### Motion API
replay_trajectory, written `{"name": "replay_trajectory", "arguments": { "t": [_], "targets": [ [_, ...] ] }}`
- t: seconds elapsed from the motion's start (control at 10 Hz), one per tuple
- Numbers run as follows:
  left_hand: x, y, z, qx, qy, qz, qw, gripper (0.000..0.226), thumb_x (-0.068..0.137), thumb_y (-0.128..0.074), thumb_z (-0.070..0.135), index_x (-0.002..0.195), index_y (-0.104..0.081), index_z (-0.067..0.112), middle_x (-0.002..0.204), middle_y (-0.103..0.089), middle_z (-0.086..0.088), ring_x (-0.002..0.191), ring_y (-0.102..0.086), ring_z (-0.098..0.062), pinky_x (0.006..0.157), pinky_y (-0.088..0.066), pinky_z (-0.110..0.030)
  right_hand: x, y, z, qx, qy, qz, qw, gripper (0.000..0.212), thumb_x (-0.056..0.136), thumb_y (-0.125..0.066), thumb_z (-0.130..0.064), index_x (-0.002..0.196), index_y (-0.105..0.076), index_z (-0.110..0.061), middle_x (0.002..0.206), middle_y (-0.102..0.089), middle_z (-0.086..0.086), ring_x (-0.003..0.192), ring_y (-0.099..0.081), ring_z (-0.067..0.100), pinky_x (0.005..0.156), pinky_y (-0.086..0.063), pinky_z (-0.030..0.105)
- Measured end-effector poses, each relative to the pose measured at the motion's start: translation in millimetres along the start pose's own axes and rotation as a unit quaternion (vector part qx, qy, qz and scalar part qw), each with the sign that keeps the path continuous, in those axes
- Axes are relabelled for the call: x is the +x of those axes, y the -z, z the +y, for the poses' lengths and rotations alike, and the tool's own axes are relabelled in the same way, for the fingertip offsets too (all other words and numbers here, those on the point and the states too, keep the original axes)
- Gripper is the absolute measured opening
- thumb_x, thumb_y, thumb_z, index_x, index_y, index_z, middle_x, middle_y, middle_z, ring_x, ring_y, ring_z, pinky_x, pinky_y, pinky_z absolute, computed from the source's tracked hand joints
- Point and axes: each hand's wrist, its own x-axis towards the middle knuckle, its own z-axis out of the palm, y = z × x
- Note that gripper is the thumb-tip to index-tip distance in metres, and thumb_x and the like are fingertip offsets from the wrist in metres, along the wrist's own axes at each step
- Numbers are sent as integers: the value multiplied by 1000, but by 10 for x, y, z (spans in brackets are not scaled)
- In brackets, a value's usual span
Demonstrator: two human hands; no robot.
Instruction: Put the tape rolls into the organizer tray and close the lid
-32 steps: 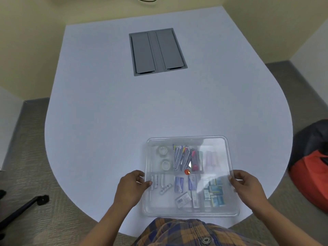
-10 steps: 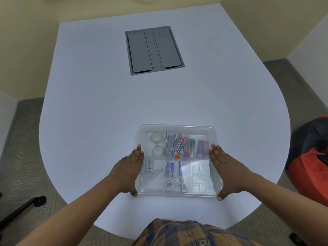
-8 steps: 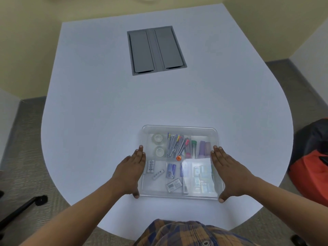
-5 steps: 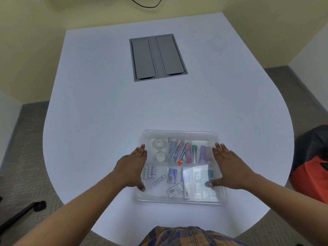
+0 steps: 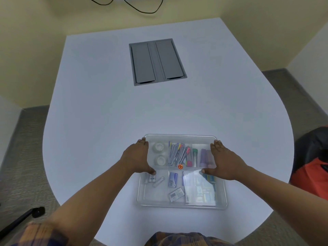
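Observation:
A clear organizer tray [image 5: 181, 207] sits on the white table near its front edge, with a clear lid [image 5: 156, 193] lying on top of it. Two clear tape rolls [image 5: 159, 146] [image 5: 160, 160] lie in the far left compartment, seen through the lid. My left hand [image 5: 136, 158] rests flat on the lid's left edge, thumb on top. My right hand [image 5: 224, 162] lies flat on the lid's right edge, thumb on top. Fingertips of both hands reach the far corners. Neither hand holds anything.
Pens, markers, glue sticks and small packets fill the other compartments. A grey cable hatch [image 5: 157, 62] is set into the white table [image 5: 106, 112] farther back. A red and black bag [image 5: 313, 172] sits on the floor at right; a black chair leg [image 5: 23, 217] at left.
The lid came down onto the tray from my grip. Both hands then went flat and slid forward along its side edges to the far corners.

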Motion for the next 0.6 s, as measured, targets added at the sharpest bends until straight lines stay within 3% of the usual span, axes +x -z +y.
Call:
{"name": "replay_trajectory", "arguments": {
  "t": [0.1, 0.2, 0.3, 0.4, 0.6],
  "targets": [
    [-13, -8, -2, 3, 0, 11, 1000, 131, 51, -71, 77, 150, -17, 10, 160, -10, -8, 145, -20, -19, 113, -30, -37, -14, 4, 31, 2, -1, -6, 1000, 116, 75, -46, -79, 150, -1, -2, 160, 4, 15, 148, 3, 22, 117, -6, 32],
    [-13, -29, 27, -8, 6, 0, 1000, 127, 61, -58, 82, 151, -7, 7, 161, -2, -9, 147, -9, -19, 116, -24, -38, -34, -1, 43, 7, 5, -9, 1000, 124, 67, -36, -87, 150, 0, -2, 160, 5, 14, 148, 5, 22, 117, -4, 32],
    [-44, -81, 61, -9, 8, 26, 1000, 110, 77, -43, 78, 151, -3, 7, 161, 0, -10, 148, -4, -20, 118, -18, -38, -71, -34, 39, 6, -2, -2, 1000, 114, 78, -46, -77, 150, 2, -3, 160, 6, 15, 148, 4, 25, 119, -6, 36],
    [-81, -138, 59, 1, 2, 72, 997, 95, 87, -33, 70, 151, -3, 7, 161, -2, -10, 148, -4, -20, 118, -16, -38, -117, -98, -15, 1, -10, 27, 1000, 108, 80, -40, -75, 150, 1, -3, 160, 4, 15, 148, 3, 26, 120, -8, 39],
    [-206, -60, 28, 9, -27, 137, 990, 90, 91, -28, 66, 151, 0, 6, 161, 1, -10, 148, 1, -21, 119, -10, -37, -190, -107, -320, -5, -12, 109, 994, 96, 88, -44, -64, 150, 1, -5, 160, 5, 13, 148, 6, 24, 119, -5, 38]
  ]
}}
